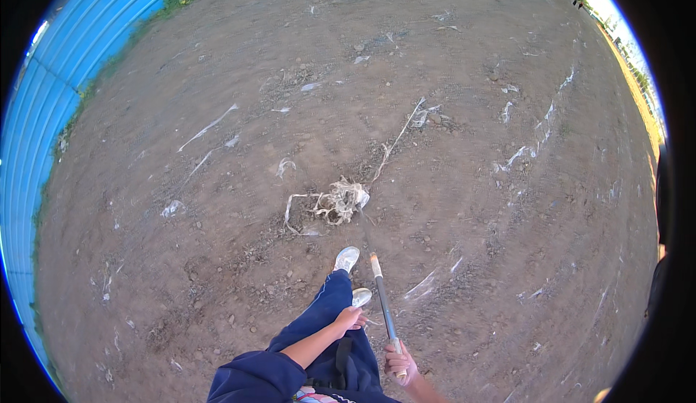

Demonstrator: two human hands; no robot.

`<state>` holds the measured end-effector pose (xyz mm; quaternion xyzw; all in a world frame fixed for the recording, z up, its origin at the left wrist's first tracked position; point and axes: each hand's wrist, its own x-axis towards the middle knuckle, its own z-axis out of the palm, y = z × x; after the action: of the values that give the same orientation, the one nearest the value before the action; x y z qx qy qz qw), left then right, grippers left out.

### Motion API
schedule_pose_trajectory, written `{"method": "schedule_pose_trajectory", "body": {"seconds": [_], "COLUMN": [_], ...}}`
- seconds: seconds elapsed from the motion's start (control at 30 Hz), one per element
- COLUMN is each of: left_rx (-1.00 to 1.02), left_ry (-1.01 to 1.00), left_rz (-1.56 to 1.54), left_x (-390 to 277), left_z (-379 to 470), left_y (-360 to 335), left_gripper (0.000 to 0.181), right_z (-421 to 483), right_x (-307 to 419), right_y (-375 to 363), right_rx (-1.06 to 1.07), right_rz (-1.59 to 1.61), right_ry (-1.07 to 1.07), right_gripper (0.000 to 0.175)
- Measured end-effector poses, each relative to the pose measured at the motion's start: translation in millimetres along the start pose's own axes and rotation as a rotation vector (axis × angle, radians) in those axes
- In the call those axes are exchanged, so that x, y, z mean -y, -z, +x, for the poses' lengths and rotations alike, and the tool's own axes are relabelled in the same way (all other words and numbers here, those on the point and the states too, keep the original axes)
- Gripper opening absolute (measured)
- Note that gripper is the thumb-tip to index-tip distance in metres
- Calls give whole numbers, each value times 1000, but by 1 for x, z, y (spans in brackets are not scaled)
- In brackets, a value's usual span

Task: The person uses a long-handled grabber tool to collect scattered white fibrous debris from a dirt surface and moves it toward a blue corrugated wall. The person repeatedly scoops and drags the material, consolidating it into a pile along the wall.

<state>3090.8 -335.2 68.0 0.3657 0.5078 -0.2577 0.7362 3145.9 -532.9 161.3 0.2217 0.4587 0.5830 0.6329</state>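
My right hand (401, 363) grips the wrapped lower end of a long pole (385, 299). Its thin far end reaches into a tangled clump of dirty plastic film (342, 199) on the bare soil, just ahead of my feet. My left hand (352, 318) is in front of my thigh, above one white shoe (361, 296). Its fingers are curled, and a pale thin strip (373, 323) shows by the fingertips; whether they hold it is unclear. A loose strip of film (288, 212) loops out on the clump's left side.
Scraps of plastic film are strewn over the soil (244, 272). A long twisted strip (399, 139) lies beyond the clump, and a broken line of film (522, 154) runs at the right. Blue corrugated metal fencing (65, 87) borders the left. Distant people (577, 3) appear at upper right.
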Motion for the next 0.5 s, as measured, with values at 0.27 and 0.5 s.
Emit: {"method": "schedule_pose_trajectory", "body": {"seconds": [0.27, 0.5], "left_rx": [315, 170], "left_ry": [148, 317], "left_rz": [-132, -186], "left_x": [-13, -25], "left_z": [13, 35], "left_y": [-28, -60], "left_gripper": [54, 50], "right_z": [12, 1], "right_x": [26, 11], "right_y": [1, -60], "right_rx": [-1072, -1236], "right_rz": [-1439, -1997], "right_ry": [351, 321], "right_gripper": [34, 37]}}
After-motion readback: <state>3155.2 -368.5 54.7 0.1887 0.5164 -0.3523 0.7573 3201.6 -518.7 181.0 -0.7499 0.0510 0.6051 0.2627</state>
